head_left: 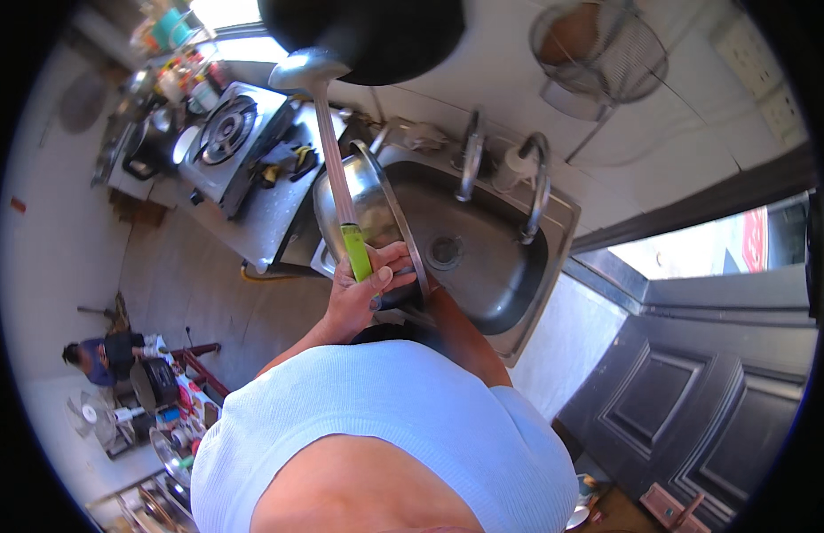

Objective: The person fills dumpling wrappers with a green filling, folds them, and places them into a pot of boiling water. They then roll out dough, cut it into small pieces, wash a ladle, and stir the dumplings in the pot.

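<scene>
My left hand (352, 289) is closed round the green grip of a long-handled metal ladle (332, 142). The ladle points up and away from me, its round head high over the counter. Right beside that hand, a shiny metal bowl (345, 200) stands steeply tilted over the left side of the sink (492, 293). Something pale, blurred, shows inside the bowl. My right forearm (465, 329) reaches up to the lower end of the bowl's rim. The bowl hides my right hand, so its fingers do not show.
Two curved taps (471, 155) rise behind the sink, with a white bottle (516, 169) between them. A gas stove (230, 133) stands on the left counter. A black wok (363, 35) and a wire strainer (638, 62) hang ahead. Another person (106, 360) is far left.
</scene>
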The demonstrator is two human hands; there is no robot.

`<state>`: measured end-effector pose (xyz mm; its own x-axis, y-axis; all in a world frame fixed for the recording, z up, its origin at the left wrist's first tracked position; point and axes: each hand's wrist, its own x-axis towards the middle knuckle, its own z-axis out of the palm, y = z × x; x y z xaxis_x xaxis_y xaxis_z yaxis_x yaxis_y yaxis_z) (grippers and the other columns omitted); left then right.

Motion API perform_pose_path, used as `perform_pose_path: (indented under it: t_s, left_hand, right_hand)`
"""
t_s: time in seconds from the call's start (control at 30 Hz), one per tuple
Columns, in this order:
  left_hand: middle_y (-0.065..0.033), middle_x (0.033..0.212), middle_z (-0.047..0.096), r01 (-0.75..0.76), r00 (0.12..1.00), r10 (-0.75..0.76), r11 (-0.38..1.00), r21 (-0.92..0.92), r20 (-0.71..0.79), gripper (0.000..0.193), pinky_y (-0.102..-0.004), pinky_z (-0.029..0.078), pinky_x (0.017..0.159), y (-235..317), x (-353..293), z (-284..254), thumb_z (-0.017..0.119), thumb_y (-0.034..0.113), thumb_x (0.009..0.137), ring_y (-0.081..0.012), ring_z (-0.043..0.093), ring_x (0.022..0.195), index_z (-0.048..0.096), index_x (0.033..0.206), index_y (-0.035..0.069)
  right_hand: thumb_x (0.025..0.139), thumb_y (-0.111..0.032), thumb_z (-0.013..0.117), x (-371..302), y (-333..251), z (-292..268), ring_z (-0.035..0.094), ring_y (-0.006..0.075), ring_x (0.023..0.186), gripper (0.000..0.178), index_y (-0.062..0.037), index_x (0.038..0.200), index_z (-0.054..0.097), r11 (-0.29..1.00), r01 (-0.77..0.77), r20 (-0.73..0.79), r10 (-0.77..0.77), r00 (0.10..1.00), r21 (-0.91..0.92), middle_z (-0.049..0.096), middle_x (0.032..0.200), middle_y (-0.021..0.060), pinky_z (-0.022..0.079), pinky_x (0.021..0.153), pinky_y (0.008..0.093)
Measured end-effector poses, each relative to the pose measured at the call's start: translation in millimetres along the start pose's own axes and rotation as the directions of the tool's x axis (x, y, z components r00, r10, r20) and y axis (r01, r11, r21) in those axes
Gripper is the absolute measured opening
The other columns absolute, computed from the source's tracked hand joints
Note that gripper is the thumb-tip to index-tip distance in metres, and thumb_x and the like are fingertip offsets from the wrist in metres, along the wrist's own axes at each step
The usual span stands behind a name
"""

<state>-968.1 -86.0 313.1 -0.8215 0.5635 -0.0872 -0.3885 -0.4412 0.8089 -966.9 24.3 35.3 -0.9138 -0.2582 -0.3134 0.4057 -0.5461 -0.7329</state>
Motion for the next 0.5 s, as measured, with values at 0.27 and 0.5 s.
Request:
perform_pose_path:
  t_s: [0.27, 0.5]
  left_hand:
    - [-0.0142, 0.107, 0.066, -0.291, 0.926, 0.303, 0.953, 0.088, -0.224, 0.011, -0.0402, 0.058, 0.08, 64, -50, -98, 0.062, 0.011, 0.091, -0.0247, 0.067, 0.094, 0.051, 0.092, 0.01]
    - [-0.0163, 0.114, 0.062, -0.417, 0.795, 0.425, 0.901, 0.12, -0.432, 0.01, -0.0379, 0.057, 0.079, 90, -64, -216, 0.061, 0.011, 0.093, -0.0242, 0.064, 0.098, 0.052, 0.089, 0.011]
  right_hand:
    - [0.092, -0.007, 0.054, 15, -2, 16, 0.061, 0.0135, 0.073, 0.012, -0.0023, 0.1, 0.062, 0.984, 0.062, -0.338, -0.003, 0.941, 0.164, 0.064, 0.087, 0.0052, 0.052, 0.062, 0.0301]
    - [0.088, -0.011, 0.064, 35, -45, 82, 0.056, 0.0209, 0.062, 0.014, 0.0004, 0.081, 0.059, 0.785, 0.214, -0.504, -0.554, 0.662, -0.582, 0.061, 0.069, 0.0096, 0.043, 0.058, 0.0352]
